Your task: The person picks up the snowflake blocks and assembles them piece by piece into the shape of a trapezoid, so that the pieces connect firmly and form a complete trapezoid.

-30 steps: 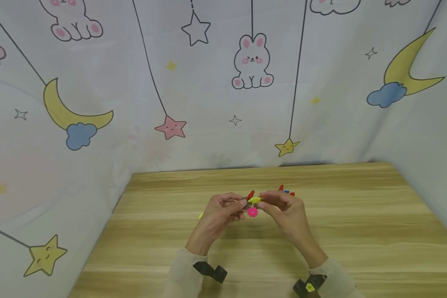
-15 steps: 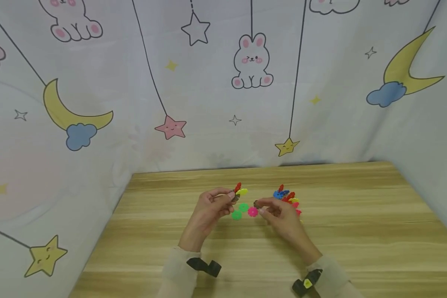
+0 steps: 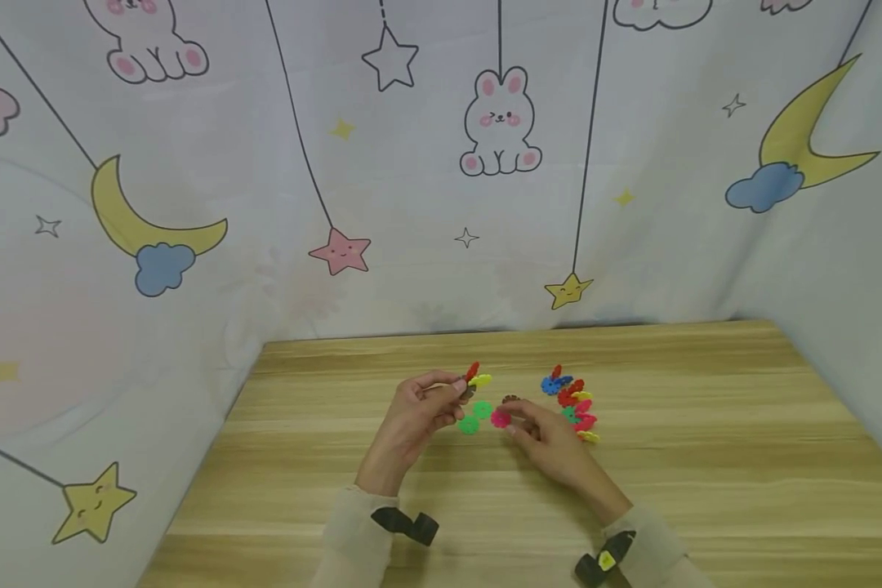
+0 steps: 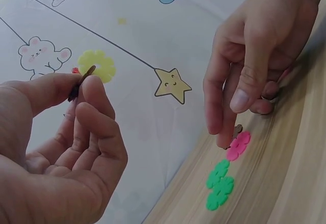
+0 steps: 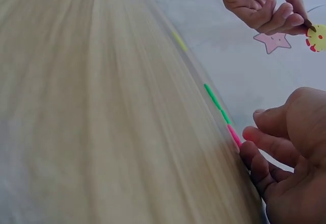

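Observation:
In the head view my left hand (image 3: 410,420) pinches a small joined cluster of notched plastic discs between thumb and index finger. The cluster has a red disc (image 3: 474,370), a yellow disc (image 4: 98,66) and a brown disc (image 3: 469,392). My right hand (image 3: 554,441) hovers low over the table, its fingers loosely bent and thumb apart. Its fingertips are by a pink disc (image 3: 500,419) and a loose brown disc (image 3: 510,399), partly covered by them. Whether they touch is unclear. Two green discs (image 3: 483,410) lie just left of the pink one.
Beyond my right hand, joined discs lie on the wooden table (image 3: 706,474): a blue and red group (image 3: 551,385) and a longer red, green, pink and yellow group (image 3: 584,421). In the right wrist view a yellow disc (image 5: 180,41) lies farther off. A patterned cloth (image 3: 412,188) hangs behind.
Both hands were together at the cluster; they have since separated. My left hand moved left with the cluster. My right hand came down and right, uncovering the groups at the right.

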